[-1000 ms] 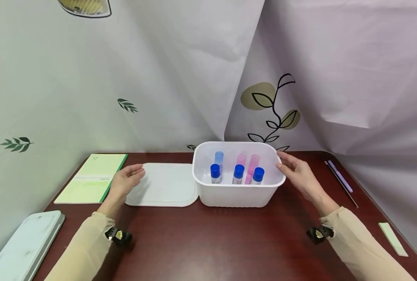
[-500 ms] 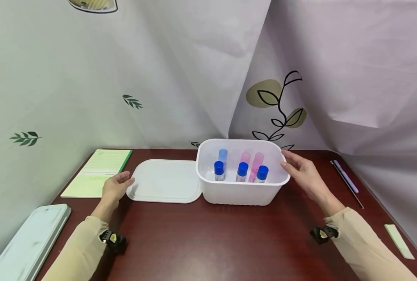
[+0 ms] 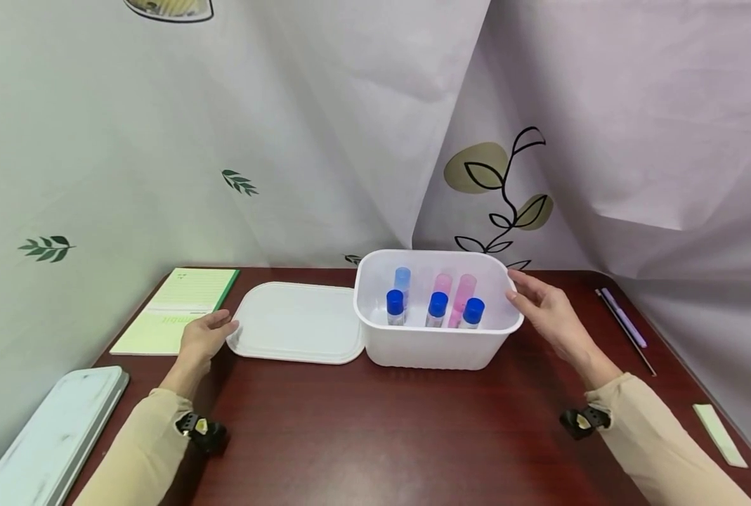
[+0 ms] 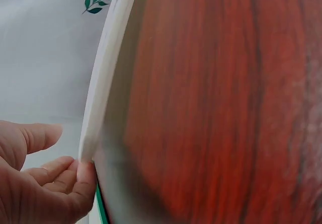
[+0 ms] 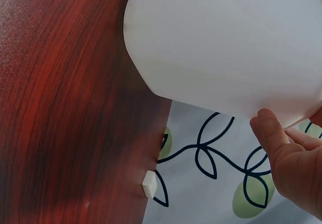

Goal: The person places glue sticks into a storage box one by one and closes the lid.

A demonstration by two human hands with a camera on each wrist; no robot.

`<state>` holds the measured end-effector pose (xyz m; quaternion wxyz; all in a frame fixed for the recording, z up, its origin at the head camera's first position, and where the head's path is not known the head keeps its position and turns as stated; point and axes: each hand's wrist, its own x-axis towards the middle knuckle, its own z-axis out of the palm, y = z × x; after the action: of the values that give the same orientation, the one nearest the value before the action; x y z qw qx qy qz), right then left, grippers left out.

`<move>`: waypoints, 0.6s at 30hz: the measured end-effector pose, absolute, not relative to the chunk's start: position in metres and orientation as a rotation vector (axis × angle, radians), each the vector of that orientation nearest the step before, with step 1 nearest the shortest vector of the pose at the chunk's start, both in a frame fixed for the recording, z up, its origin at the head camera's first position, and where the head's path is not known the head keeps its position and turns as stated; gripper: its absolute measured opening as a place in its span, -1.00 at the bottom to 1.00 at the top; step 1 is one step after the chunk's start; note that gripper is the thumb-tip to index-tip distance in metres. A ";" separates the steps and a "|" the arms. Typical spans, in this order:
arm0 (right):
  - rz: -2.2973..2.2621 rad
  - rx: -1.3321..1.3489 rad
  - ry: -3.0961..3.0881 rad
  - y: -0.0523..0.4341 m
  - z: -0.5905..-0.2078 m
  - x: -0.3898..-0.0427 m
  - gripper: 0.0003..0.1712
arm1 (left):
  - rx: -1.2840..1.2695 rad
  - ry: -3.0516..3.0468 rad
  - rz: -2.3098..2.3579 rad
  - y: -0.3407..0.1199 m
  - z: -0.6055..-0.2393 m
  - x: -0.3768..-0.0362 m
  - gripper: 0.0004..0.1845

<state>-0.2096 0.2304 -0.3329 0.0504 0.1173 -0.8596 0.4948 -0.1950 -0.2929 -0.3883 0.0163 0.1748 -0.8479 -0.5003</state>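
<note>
A white plastic tub [image 3: 435, 353] stands mid-table and holds several capped tubes, three with dark blue caps [image 3: 438, 303] in front and pink tubes [image 3: 462, 288] behind. Its flat white lid [image 3: 296, 323] lies just left of it. My left hand [image 3: 206, 334] is at the lid's left edge. In the left wrist view the curled fingers [image 4: 75, 176] sit under the lid's edge [image 4: 103, 83], which is raised off the table, with the thumb above. My right hand [image 3: 537, 303] rests against the tub's right end, thumb [image 5: 269, 131] on the tub's wall [image 5: 226, 48].
A green notebook [image 3: 175, 309] lies at the far left and a pale tray [image 3: 40, 436] at the near left corner. Two pens [image 3: 623, 320] and a pale green strip [image 3: 719, 436] lie on the right. A patterned cloth backs the dark wooden table [image 3: 375, 429].
My left hand has drawn back off the lid's top to its left edge, and that edge has lifted slightly. My right hand stays at the tub's right end.
</note>
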 end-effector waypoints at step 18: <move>1.676 0.345 -2.435 0.232 -0.335 -0.207 -0.40 | 0.350 -2.038 -2.410 -0.322 -0.349 -0.185 -0.75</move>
<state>-0.2067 0.2316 -0.3352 0.0826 0.1156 -0.8154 0.5611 -0.1854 -0.3215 -0.3487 -0.0167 0.1104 -0.6417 -0.7588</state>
